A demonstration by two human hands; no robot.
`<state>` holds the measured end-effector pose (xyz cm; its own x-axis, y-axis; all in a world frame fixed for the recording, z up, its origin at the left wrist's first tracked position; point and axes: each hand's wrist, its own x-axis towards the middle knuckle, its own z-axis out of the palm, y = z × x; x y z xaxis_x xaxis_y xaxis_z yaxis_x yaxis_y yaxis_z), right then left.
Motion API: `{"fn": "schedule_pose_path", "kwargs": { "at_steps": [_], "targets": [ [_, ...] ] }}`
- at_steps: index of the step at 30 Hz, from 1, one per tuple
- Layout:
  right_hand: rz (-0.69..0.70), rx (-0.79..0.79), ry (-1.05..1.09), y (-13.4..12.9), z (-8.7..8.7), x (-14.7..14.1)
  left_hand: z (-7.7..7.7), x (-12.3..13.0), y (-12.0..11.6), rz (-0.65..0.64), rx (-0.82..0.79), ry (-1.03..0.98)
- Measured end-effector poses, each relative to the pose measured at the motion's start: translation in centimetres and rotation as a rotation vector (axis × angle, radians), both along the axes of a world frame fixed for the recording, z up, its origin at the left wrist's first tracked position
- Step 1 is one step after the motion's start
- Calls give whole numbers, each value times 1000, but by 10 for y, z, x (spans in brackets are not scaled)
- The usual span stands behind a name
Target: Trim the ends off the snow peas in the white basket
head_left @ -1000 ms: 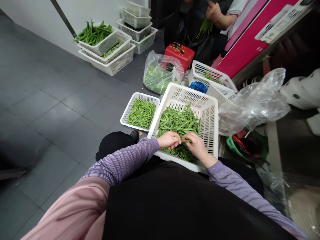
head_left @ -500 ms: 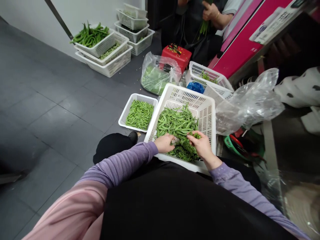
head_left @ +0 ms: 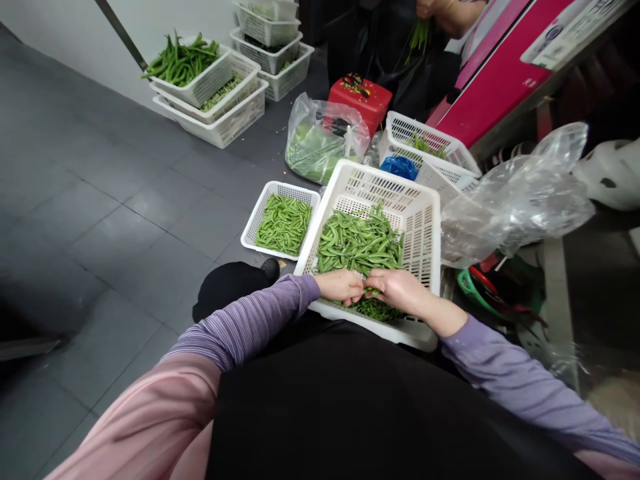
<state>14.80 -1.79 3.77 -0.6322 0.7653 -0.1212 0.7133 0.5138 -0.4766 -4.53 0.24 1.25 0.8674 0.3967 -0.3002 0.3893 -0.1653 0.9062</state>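
Green pea pods (head_left: 357, 240) lie heaped in a large white basket (head_left: 433, 253) in front of me. Over its near part my right hand (head_left: 395, 288) is closed on green pods, seen at its fingertips. My left hand (head_left: 343, 285) meets it from the left with fingers bent and pressed together; what it pinches is too small to name. Dark green trimmings (head_left: 377, 309) show beneath my hands. Beside the large basket, on the left, a small white basket (head_left: 247, 233) holds more pods (head_left: 283, 225).
Stacked white baskets (head_left: 225, 133) stand by the wall. Beyond the large basket are a clear bag of greens (head_left: 317, 143), a red stool (head_left: 373, 107) and another white basket (head_left: 465, 160). Clear plastic (head_left: 525, 207) lies right. Another person's hand (head_left: 435, 8) holds green stems.
My hands have come together over the near part of the large basket; my right hand moved left with the pods. The camera view has shifted slightly.
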Motion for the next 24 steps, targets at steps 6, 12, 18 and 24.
{"fn": "schedule_pose_path", "kwargs": {
  "at_steps": [6, 12, 18, 24],
  "targets": [
    [-518, -582, 556, -1, -5, -22, 3, 3, -4, 456, -70, -216],
    [-1205, -832, 1476, 6, -27, 11, -1, 7, -8, 476, -688, -432],
    [-1126, -1212, 1202, -6, -25, 18, -5, 7, -4, 576, -873, -677],
    [-777, -1170, 997, -35, -26, -32, -15, 11, -6, 693, -765, -629]
  ]
}}
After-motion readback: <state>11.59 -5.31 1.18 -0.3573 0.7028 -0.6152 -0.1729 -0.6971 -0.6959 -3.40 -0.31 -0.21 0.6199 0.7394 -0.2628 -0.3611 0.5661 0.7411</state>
